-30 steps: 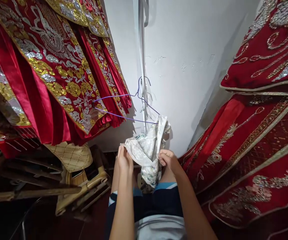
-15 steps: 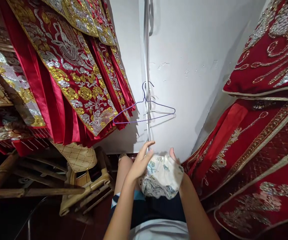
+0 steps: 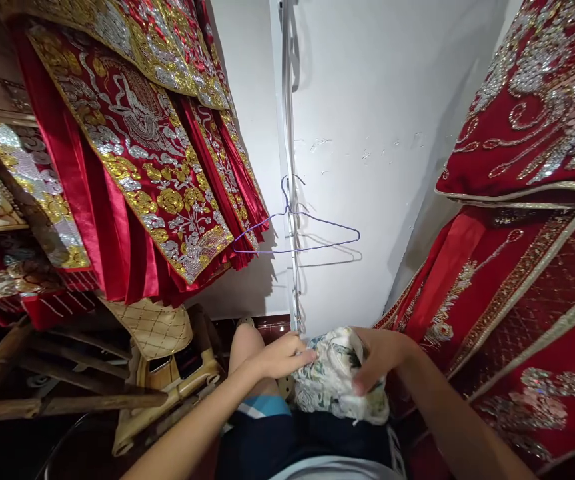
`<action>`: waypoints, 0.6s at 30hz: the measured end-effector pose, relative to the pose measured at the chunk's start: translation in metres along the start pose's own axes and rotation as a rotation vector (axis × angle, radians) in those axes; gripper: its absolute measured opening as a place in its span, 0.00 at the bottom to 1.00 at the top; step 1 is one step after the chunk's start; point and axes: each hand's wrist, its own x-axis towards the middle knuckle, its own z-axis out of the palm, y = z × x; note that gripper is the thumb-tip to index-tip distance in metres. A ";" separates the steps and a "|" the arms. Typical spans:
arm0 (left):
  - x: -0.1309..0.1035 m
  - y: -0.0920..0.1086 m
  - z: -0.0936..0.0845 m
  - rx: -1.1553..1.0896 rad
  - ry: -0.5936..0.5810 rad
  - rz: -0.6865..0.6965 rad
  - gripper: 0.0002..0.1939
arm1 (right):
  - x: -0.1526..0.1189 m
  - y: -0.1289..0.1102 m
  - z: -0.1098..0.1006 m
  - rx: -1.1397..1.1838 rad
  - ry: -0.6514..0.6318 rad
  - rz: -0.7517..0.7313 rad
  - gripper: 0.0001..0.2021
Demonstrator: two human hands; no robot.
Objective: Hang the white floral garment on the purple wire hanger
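A bunched white cloth [image 3: 334, 383] with a green and blue floral print lies over the person's lap. My left hand [image 3: 284, 355] is at the cloth's upper left edge, its fingers curled on the fabric and the thumb pointing right. On the other side, my right hand [image 3: 380, 353] wraps round the cloth, with the thumb pressed on its front and the other fingers hidden behind it. Above both hands a thin purple wire hanger [image 3: 297, 249] hangs bare from a white upright strip [image 3: 288, 120].
Red embroidered garments [image 3: 167, 173] hang at the left, and more beaded red garments [image 3: 497, 267] fill the right side. A bamboo chair [image 3: 137, 400] stands at the lower left, with a cream quilted cloth [image 3: 154, 327] over it. The white wall [image 3: 362, 87] is behind.
Both hands and the cloth have moved lower in the view. My left fingers have curled onto the cloth, and my right hand has turned inward over it. The view has shifted slightly.
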 end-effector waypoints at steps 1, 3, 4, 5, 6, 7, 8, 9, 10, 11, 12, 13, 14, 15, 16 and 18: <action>-0.007 -0.008 -0.005 0.049 0.021 0.011 0.34 | -0.007 -0.009 -0.005 -0.152 0.036 0.055 0.12; -0.024 -0.021 -0.024 0.089 0.184 0.000 0.28 | -0.018 -0.025 -0.018 -0.404 0.206 0.124 0.04; -0.033 -0.025 -0.037 0.103 0.316 -0.021 0.25 | -0.019 -0.031 -0.026 -0.490 0.324 0.110 0.03; -0.041 -0.029 -0.051 0.118 0.444 -0.055 0.22 | -0.017 -0.035 -0.035 -0.553 0.449 0.058 0.06; -0.048 -0.030 -0.067 0.140 0.548 -0.104 0.21 | -0.013 -0.038 -0.045 -0.599 0.574 -0.024 0.08; -0.055 -0.031 -0.083 0.188 0.615 -0.161 0.21 | -0.005 -0.038 -0.056 -0.634 0.694 -0.121 0.11; -0.061 -0.029 -0.097 0.269 0.637 -0.224 0.21 | 0.005 -0.038 -0.069 -0.660 0.804 -0.220 0.14; -0.065 -0.025 -0.110 0.373 0.630 -0.285 0.20 | 0.016 -0.036 -0.082 -0.679 0.902 -0.296 0.18; -0.069 -0.021 -0.121 0.486 0.603 -0.342 0.19 | 0.029 -0.034 -0.095 -0.695 0.981 -0.338 0.20; -0.072 -0.015 -0.130 0.589 0.570 -0.390 0.19 | 0.042 -0.032 -0.108 -0.712 1.041 -0.346 0.22; -0.074 -0.010 -0.136 0.669 0.544 -0.427 0.19 | 0.054 -0.030 -0.119 -0.728 1.077 -0.328 0.22; -0.075 -0.004 -0.139 0.722 0.533 -0.450 0.19 | 0.064 -0.027 -0.130 -0.744 1.094 -0.296 0.21; -0.076 0.000 -0.141 0.751 0.535 -0.461 0.20 | 0.072 -0.025 -0.139 -0.759 1.089 -0.263 0.19; -0.076 0.004 -0.141 0.765 0.541 -0.466 0.20 | 0.078 -0.023 -0.146 -0.774 1.066 -0.237 0.16; -0.076 0.005 -0.140 0.768 0.548 -0.466 0.20 | 0.080 -0.020 -0.151 -0.790 1.041 -0.223 0.14; -0.074 0.006 -0.137 0.744 0.576 -0.466 0.18 | 0.076 -0.017 -0.155 -0.827 1.020 -0.215 0.11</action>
